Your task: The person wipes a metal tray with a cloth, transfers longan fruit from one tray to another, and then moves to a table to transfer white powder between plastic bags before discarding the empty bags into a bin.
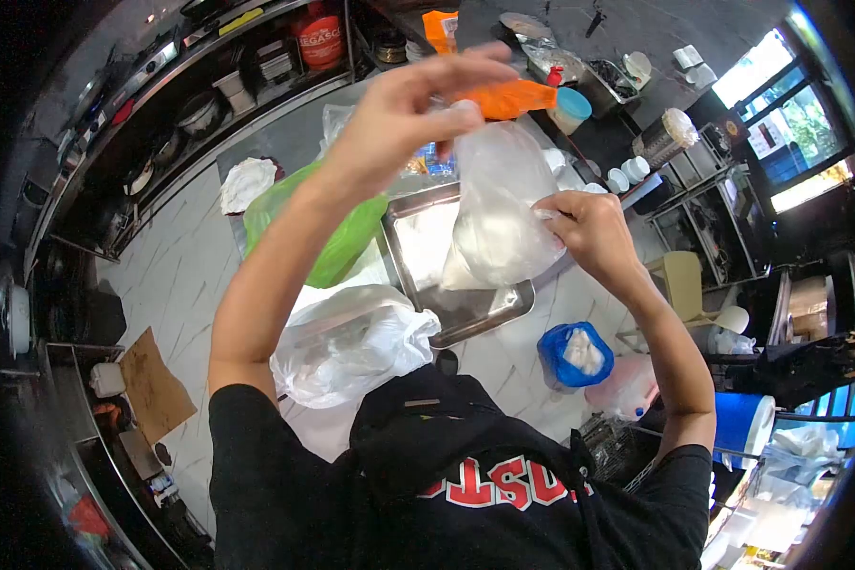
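Note:
My right hand pinches the side of a clear, cloudy plastic bag. The bag spreads over a shallow metal tray, and its lower end overlaps the tray's inside. At the bag's upper end, my left hand is raised, fingers stretched out and smeared by motion, thumb tip right by the plastic. Just beyond that hand lies an orange packet. Left of the tray is a green plastic bag, and a white plastic bag sits closer to my body.
A blue-lidded tub stands beyond the orange packet. On the floor to the right are a blue-lined bin and a pink bag. Shelves with pots run along the left. A pale chair stands at the right.

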A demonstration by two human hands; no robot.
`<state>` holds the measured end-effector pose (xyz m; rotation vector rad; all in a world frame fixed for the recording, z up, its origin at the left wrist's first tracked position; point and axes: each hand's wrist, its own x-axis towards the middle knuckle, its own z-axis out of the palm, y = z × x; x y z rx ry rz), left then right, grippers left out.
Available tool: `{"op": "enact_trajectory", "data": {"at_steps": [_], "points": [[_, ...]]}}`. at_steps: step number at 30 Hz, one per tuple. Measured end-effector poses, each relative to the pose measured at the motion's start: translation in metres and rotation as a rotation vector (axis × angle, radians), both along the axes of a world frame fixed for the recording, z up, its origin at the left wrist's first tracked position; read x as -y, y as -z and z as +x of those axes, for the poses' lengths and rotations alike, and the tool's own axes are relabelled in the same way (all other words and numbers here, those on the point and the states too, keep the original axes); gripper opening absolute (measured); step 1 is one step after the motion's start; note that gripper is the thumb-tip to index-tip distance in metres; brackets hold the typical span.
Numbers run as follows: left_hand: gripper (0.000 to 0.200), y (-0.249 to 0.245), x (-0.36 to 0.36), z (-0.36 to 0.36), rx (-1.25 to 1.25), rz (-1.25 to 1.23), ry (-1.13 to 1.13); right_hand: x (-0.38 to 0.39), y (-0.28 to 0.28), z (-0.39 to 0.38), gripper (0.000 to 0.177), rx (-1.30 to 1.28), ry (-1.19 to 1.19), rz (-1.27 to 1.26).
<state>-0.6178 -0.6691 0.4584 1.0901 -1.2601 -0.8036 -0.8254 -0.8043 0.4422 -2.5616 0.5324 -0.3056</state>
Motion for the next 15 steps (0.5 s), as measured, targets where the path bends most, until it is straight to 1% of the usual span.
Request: {"op": "enact_trajectory", "data": {"at_steps": [1,3,5,6,7,8,9,10,11,12,13,14,15], "points": [[0.076,0.009,-0.004,0.005,0.034,-0.243,-0.138,-0.001,-0.001,0.001,0.016,-0.013,0.017,0.025],[0.091,0.051,-0.020,0.001,0.085,-0.201,-0.105,-0.002,0.000,0.003,0.016,-0.001,-0.002,0.016],[0.107,0.080,-0.038,-0.016,0.397,0.634,0.038,-0.007,0.006,0.008,0.015,0.040,-0.044,-0.009],[0.111,0.099,-0.040,-0.033,0.406,0.615,0.049,-0.008,0.010,0.008,0.016,0.073,-0.067,-0.023],[0.110,0.129,-0.037,-0.043,0.374,0.570,0.015,-0.010,0.010,0.009,0.016,0.080,-0.096,-0.037],[0.094,0.124,-0.035,-0.054,0.172,0.287,-0.018,-0.016,0.005,0.010,0.016,0.079,-0.102,-0.026],[0.068,0.134,-0.026,-0.059,0.177,0.204,-0.075,-0.017,0.004,0.011,0.016,0.040,-0.063,0.029],[0.068,0.131,-0.019,-0.061,0.168,0.212,-0.094,-0.020,0.003,0.013,0.016,-0.003,-0.019,0.082],[0.048,0.123,-0.014,-0.062,0.155,0.215,-0.223,-0.025,0.001,0.018,0.016,-0.013,-0.035,0.088],[0.033,0.111,-0.014,-0.061,0.141,0.218,-0.349,-0.029,0.000,0.021,0.013,-0.028,0.012,0.108],[0.033,0.100,-0.017,-0.057,0.128,0.229,-0.356,-0.033,0.001,0.023,0.011,-0.044,0.062,0.129],[0.030,0.082,-0.021,-0.053,0.156,0.326,-0.291,-0.035,0.005,0.026,0.011,-0.059,0.059,0.138],[0.029,0.074,-0.022,-0.049,0.183,0.418,-0.221,-0.033,0.010,0.031,0.010,-0.064,-0.025,0.031]]}}
